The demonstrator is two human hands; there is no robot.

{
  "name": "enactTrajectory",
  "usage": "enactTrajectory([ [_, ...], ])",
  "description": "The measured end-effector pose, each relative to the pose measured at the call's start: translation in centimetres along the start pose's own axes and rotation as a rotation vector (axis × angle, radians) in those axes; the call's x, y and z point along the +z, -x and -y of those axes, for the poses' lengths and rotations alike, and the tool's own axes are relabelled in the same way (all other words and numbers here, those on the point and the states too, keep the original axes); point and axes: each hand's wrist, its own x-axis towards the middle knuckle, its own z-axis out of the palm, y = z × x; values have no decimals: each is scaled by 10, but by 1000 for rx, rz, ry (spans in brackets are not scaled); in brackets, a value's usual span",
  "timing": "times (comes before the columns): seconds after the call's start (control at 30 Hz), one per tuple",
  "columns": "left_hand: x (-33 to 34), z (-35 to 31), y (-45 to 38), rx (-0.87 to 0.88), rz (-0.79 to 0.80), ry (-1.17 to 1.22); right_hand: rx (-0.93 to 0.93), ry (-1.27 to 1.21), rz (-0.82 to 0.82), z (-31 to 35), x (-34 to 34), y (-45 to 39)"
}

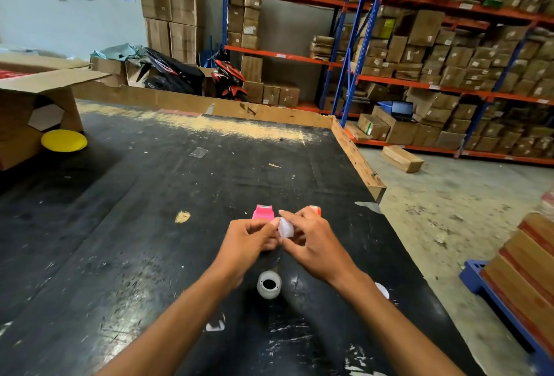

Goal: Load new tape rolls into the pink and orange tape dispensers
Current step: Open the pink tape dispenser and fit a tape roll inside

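Hands (251,237) (314,243) together — fingertip grip, tape roll (285,229)

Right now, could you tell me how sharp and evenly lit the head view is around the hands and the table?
Head view: the hands and the small white roll they pinch are slightly soft; the black table shows patchy glare near the bottom edge; wide-angle distortion bends the shelving at right.
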Motion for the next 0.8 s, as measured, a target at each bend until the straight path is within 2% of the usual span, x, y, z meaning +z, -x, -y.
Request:
enactTrajectory([
  [0.23,5,14,10,-25,5,63,131,-136,-130,11,2,25],
  [0.37,4,16,14,-44,28,166,113,-108,-219,13,5,35],
  [0.57,-2,14,20,-134,66,334,159,-296,-216,12,2,39],
  [0.67,-8,12,22,-132,29,317,168,-139,-121,0,-6,46],
  [0.8,-22,15,25,-137,-26,261,204,210,223,-17,-9,64],
])
